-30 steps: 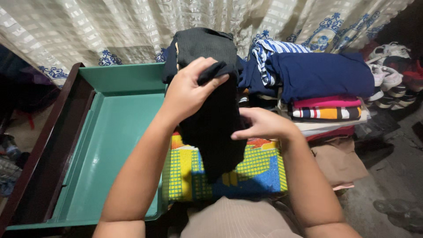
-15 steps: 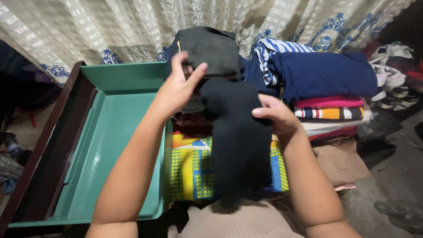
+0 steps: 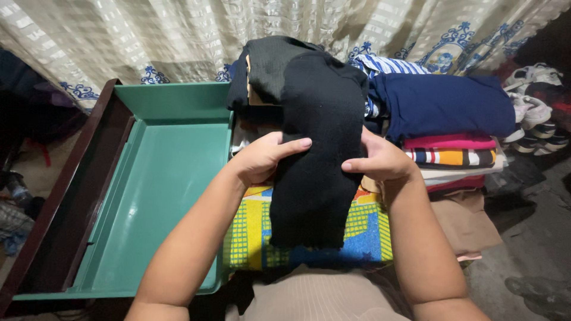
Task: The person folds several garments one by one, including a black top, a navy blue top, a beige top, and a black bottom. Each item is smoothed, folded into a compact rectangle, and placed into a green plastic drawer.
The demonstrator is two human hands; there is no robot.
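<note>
- Curtained wall (image 3: 148,35) behind; folded clothes stack (image 3: 446,113) at two o'clock.
- Black garment (image 3: 315,148) runs twelve to six (long axis), pinched between our left hand (image 3: 262,157) and right hand (image 3: 380,160).

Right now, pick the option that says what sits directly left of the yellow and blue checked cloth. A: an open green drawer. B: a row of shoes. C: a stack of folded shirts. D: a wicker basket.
A: the open green drawer lies against the left edge of the yellow and blue checked cloth, while the folded clothes and the shoes are off to the right.
</note>
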